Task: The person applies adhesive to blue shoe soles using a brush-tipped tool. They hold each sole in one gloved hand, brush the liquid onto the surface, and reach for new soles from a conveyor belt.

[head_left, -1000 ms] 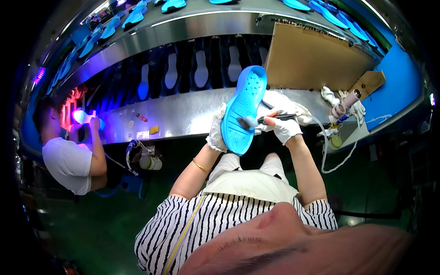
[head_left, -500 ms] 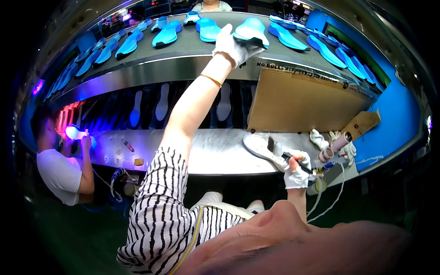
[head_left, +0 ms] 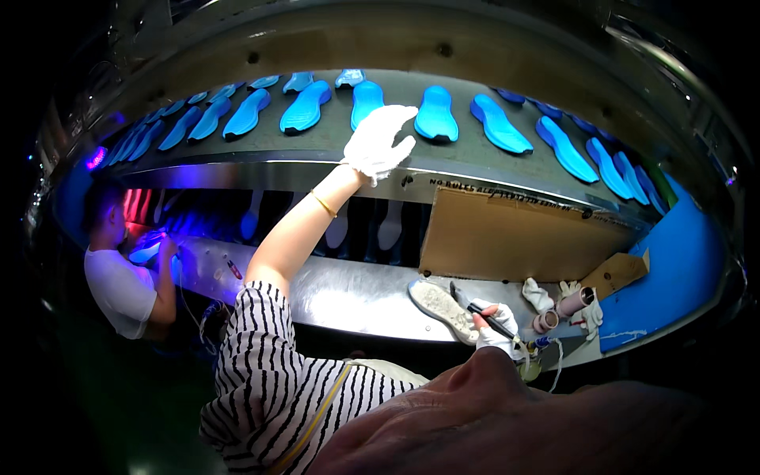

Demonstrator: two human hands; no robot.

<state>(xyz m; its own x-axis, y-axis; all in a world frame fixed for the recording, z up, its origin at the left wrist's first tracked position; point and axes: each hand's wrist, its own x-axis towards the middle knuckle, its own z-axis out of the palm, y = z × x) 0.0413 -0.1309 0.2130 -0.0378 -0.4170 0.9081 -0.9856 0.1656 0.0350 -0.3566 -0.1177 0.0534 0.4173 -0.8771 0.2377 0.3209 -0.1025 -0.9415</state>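
Observation:
Over the conveyor's near edge, my left hand [head_left: 380,144] in a white glove is open, thumb and fingers apart, with nothing in it. Just right of its fingers a blue shoe sole [head_left: 436,115] lies flat on the belt. Another blue sole [head_left: 367,96] is partly hidden behind the hand. My right hand [head_left: 497,323], gloved with bare fingertips showing, is closed round the black handle of a brush [head_left: 461,296]. The bristles are by the edge of a whitish sole [head_left: 440,307] lying on the metal bench [head_left: 356,294].
Several blue soles lie along the grey conveyor belt [head_left: 467,150]. Below it stands a cardboard sheet [head_left: 522,237]. Rolls of tape [head_left: 575,302] and white gloves [head_left: 538,294] sit at the bench's right. A person [head_left: 119,289] works at the left under purple light.
My left hand has let go of a blue sole, which now lies on the belt, and has drawn back to its left. My right hand still holds the brush. The whole view has shifted.

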